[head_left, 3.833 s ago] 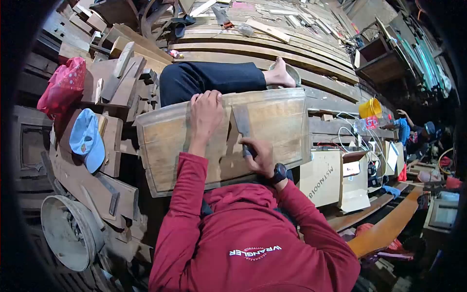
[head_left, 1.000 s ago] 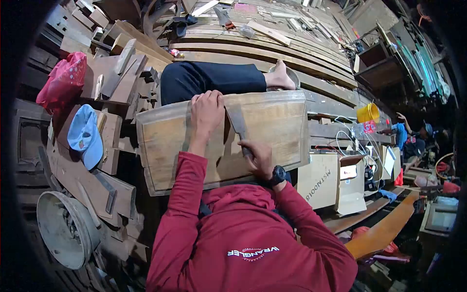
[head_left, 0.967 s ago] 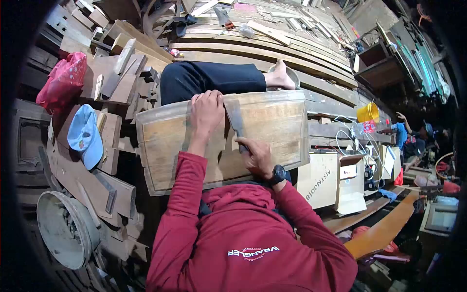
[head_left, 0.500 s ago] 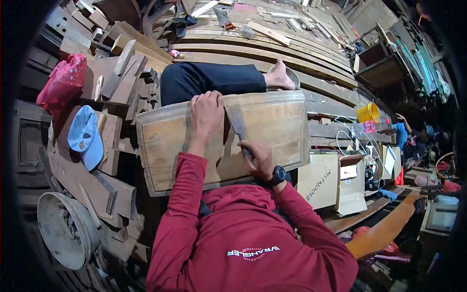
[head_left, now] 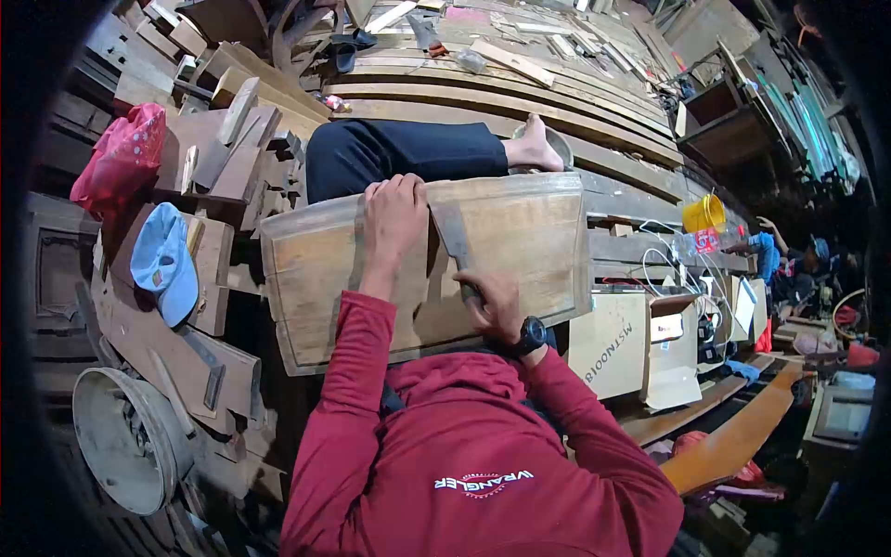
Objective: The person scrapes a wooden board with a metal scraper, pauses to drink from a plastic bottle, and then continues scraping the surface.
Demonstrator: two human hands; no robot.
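Observation:
A wooden panel (head_left: 520,232) with a moulded, greyish border lies across my lap. My left hand (head_left: 394,218) rests on its far side, with the fingers bent over the far edge. In my right hand (head_left: 495,304) is the handle of a scraper (head_left: 452,229) with a wide, flat dark blade. The blade lies against the panel's face, to the right of my left hand, and its broad end points away from me. My right fingers are wrapped round the handle and hide part of it.
On the left are a blue cap (head_left: 164,263), a red bag (head_left: 122,158), wood offcuts and a bucket (head_left: 116,436). A cardboard box (head_left: 608,343), cables and a yellow pail (head_left: 703,214) stand on the right. Another person (head_left: 770,255) is at the far right. Slatted planks (head_left: 520,107) lie ahead.

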